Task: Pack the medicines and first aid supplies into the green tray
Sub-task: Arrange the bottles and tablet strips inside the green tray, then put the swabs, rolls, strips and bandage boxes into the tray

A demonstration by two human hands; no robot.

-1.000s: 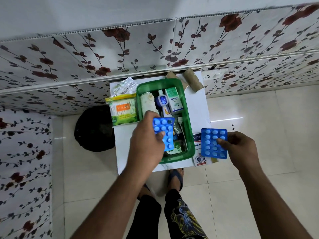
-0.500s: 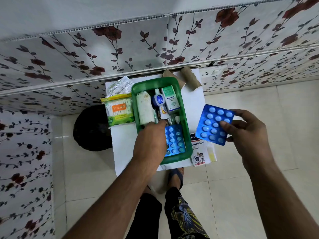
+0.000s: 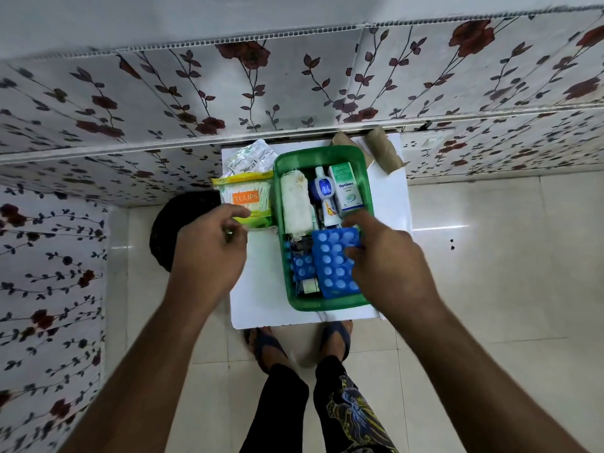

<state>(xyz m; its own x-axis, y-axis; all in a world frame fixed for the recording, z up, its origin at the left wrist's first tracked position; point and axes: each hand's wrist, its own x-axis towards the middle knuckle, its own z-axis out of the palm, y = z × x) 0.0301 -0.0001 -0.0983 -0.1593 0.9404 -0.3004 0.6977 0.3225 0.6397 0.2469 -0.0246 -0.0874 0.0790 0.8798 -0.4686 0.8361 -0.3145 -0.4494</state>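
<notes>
Tray (image 3: 281, 178): green, on the white table (image 3: 261, 308), near its far right part; everything below is placed against this tray.
Right hand (image 3: 389, 259): over the tray's near right corner, fingers closed on a blue blister pack (image 3: 333, 259); the thumb side lies across the pack's right edge, fingertips (image 3: 358, 220) curl over its far end.
Blister pack: inside the tray at the near end, lying flat or nearly so, long side running near to far; its right part is hidden under the hand.
Second pack (image 3: 302, 268): also blue, in the tray just left of the held one and partly beneath it.
Left hand (image 3: 209, 256): outside the tray, off its left wall, over the table edge; fingers curled with thumb and forefinger close together, nothing visible between them, though I cannot tell for sure.
Cotton buds (image 3: 246, 199): yellow-green packet marked TULIPS, on the table just beside the tray's left wall, touching or nearly touching the left hand's fingertips.
Foil strips (image 3: 253, 156): silver, on the table beyond the buds, off the tray's far left corner.
Gauze roll (image 3: 295, 204): white, in the tray along its left wall, far half.
Bottle (image 3: 323, 191): white with blue label, mid tray, right of the gauze.
Box (image 3: 346, 188): white and green, marked Optibex, against the tray's right wall, far half.
Brown rolls (image 3: 382, 148): on the table beyond the tray's far right corner.
</notes>
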